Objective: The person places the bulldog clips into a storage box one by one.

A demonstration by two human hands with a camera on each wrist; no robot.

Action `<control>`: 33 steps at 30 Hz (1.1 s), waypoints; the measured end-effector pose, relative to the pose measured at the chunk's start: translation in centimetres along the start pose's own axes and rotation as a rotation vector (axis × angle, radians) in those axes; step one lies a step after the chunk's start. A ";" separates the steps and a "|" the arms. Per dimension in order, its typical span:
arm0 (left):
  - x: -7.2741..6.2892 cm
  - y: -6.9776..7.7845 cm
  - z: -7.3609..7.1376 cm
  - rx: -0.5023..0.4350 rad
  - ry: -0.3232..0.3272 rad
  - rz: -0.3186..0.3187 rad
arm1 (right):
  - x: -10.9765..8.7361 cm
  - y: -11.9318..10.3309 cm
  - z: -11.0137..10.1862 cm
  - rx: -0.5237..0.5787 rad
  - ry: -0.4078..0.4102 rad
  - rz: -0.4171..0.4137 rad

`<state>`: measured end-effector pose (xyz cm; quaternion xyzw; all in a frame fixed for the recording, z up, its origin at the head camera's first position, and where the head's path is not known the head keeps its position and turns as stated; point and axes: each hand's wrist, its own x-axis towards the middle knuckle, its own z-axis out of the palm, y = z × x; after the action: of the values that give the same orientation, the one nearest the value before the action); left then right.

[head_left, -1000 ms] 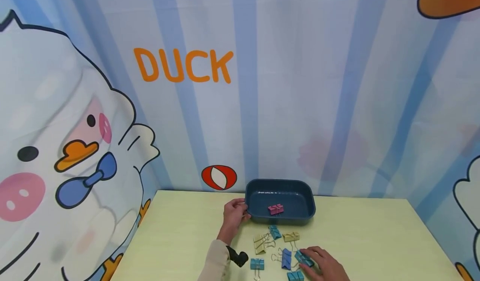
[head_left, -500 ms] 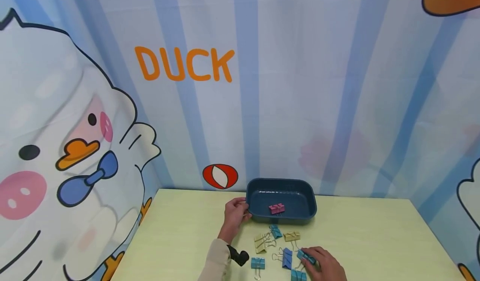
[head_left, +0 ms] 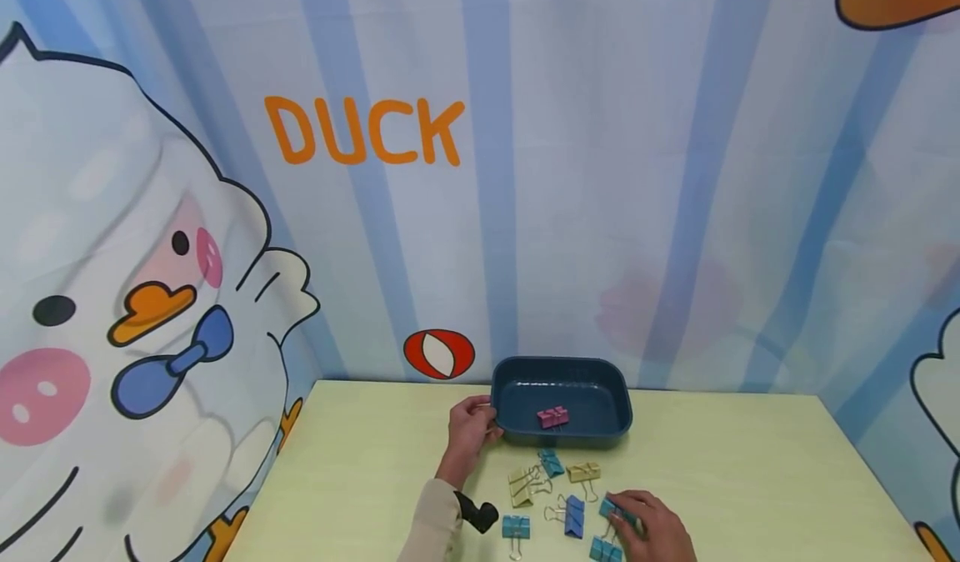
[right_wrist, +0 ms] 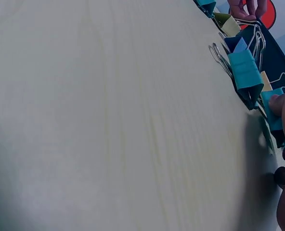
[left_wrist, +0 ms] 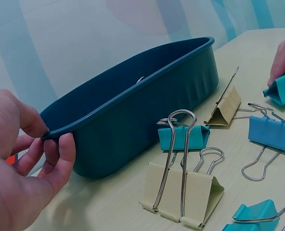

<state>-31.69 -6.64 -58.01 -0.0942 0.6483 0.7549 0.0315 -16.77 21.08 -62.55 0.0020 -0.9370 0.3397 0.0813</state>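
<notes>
My left hand [head_left: 468, 433] pinches the left rim of a dark blue plastic bin [left_wrist: 147, 113] between thumb and fingers. Inside the bin lies a pink binder clip [head_left: 553, 417]. At the right of the loose clips, my right hand [head_left: 656, 529] pinches a teal binder clip [left_wrist: 279, 90] by its body; the fingers partly cover it. Just below that clip is another teal binder clip [head_left: 606, 549], its wire handle close to the held one; whether they touch I cannot tell. A blue binder clip [head_left: 574, 517] lies to the left of the right hand.
Between the hands, two cream binder clips [left_wrist: 183, 192] and a small teal clip [head_left: 551, 463] lie in front of the bin. One more teal clip [head_left: 516, 527] sits nearer the front. The pale yellow table [head_left: 750, 479] meets a printed curtain [head_left: 570, 170] behind the bin.
My right hand has shifted the held teal clip slightly away from the table's front. The teal clip below it has slid a little to the right. The left hand keeps its grip.
</notes>
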 end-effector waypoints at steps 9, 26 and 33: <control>-0.2 0.0 0.0 0.005 -0.007 -0.015 | -0.4 0.8 0.3 -0.130 0.289 -0.221; -0.1 0.3 0.0 0.012 0.004 -0.024 | 0.7 -0.2 -1.9 -0.105 0.538 -0.514; -0.1 0.3 0.1 0.020 -0.001 -0.041 | 0.7 -1.0 -1.9 0.001 0.551 -0.474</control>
<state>-31.66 -6.63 -57.67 -0.1067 0.6538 0.7476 0.0486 -17.08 21.56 -60.31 0.1276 -0.8532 0.2996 0.4074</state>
